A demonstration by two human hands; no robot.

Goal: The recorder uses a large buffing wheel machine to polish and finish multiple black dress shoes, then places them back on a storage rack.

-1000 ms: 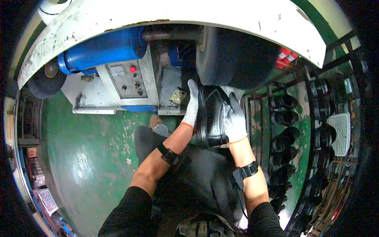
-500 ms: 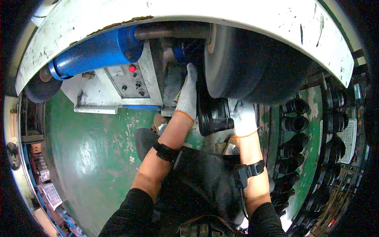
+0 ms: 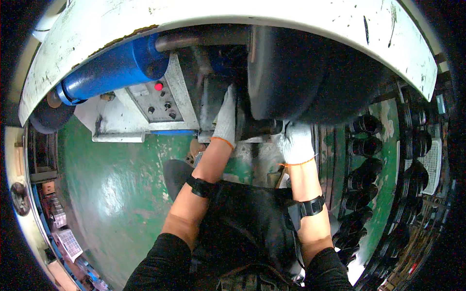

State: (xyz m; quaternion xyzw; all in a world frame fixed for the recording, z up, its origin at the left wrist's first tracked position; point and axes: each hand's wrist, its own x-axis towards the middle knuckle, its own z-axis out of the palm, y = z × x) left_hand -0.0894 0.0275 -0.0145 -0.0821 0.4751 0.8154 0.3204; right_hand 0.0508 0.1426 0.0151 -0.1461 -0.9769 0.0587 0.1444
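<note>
Between my two hands is a black boot (image 3: 256, 127), held up under a large dark spinning buffing wheel (image 3: 296, 72). My left hand (image 3: 225, 119), in a white knit glove with an orange cuff, lies along the boot's left side with its fingers pointing away from me. In a matching glove, my right hand (image 3: 297, 141) grips the boot's right end just below the wheel. The wheel's dark underside and the gloves hide much of the boot and some fingertips.
A white machine hood (image 3: 218, 12) arches over the far side. To the left are a blue cylindrical housing (image 3: 107, 68) on the shaft and a control panel (image 3: 158, 104) with a red button. Several black shoes (image 3: 364, 145) stand on racks at right. Green floor (image 3: 111, 189) lies below left.
The boot has moved up and away, deeper under the wheel, and its near end looks turned, so less of it shows. Both hands have shifted slightly with it.
</note>
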